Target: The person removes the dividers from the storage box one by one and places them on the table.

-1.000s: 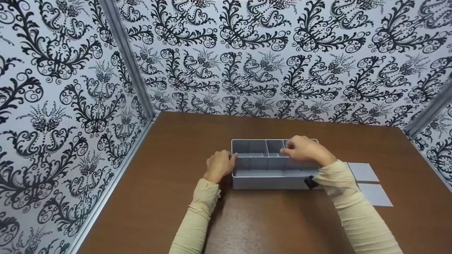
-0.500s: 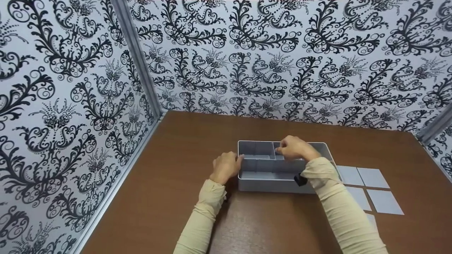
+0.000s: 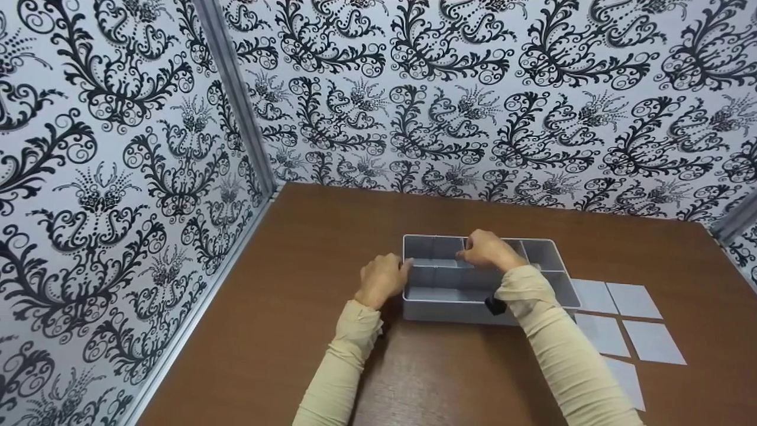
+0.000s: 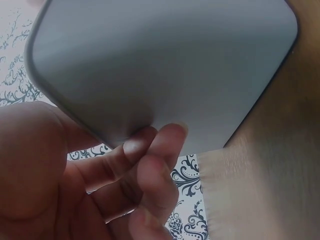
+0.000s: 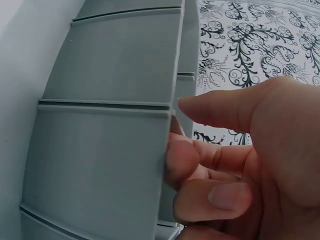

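A grey organizer box (image 3: 440, 312) stands on the table, split by a long lengthwise partition (image 5: 100, 155) with upright grooves. My left hand (image 3: 381, 281) grips the box's left end; in the left wrist view its fingertips press the outer wall. Over the back row, my right hand (image 3: 488, 249) has its fingers curled, thumb and index at a small crosswise divider (image 5: 177, 127). Most of that divider is hidden behind the fingers. Farther right in the back row is another crosswise divider (image 3: 523, 253).
Several flat pale square pieces (image 3: 653, 341) lie on the brown table (image 3: 284, 331) to the right of the box. Patterned walls (image 3: 437, 106) enclose the back and left. A small black object (image 3: 495, 305) sits at my right wrist.
My right hand has moved left along the back row, from one crosswise divider to the one left of it. My left hand stays on the box's left end. The view has shifted slightly.
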Demonstrator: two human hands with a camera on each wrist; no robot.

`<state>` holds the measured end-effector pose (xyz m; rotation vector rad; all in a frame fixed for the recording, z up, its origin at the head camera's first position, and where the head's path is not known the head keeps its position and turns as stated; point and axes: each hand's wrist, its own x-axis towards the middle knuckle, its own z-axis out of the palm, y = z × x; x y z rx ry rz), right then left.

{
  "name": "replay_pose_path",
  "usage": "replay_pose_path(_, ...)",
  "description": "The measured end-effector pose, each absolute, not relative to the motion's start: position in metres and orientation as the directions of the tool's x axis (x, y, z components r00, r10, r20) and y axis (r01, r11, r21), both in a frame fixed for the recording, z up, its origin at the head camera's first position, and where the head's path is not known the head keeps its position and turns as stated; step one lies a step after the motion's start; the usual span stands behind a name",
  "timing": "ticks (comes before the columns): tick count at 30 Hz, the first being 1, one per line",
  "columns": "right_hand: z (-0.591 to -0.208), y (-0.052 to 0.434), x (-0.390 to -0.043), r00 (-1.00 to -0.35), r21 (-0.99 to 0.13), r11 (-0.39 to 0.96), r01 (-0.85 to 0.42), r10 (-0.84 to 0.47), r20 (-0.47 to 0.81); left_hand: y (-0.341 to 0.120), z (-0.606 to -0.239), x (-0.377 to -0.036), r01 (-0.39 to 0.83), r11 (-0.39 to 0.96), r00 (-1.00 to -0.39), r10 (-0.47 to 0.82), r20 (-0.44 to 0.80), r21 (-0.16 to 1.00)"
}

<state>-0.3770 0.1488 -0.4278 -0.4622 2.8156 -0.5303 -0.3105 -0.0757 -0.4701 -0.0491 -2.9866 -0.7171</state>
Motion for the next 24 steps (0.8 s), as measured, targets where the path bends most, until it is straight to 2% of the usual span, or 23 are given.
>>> replay_pose_path(10,-0.4292,0.1462,-0.3761,-0.939,-0.352,0.918,-0.184,-0.269,-0.212,-0.0749,-0.4689,-0.3100,0.027,0.891,-0.999,0.009,0.042,0.453)
replay_pose_path(24,-0.4283,0.1454,-0.3717,-0.947,-0.346,0.918,-0.194,-0.267,-0.178,-0.0757,-0.4699,-0.3113,0.027,0.883,-0.999,0.009,0.040,0.468)
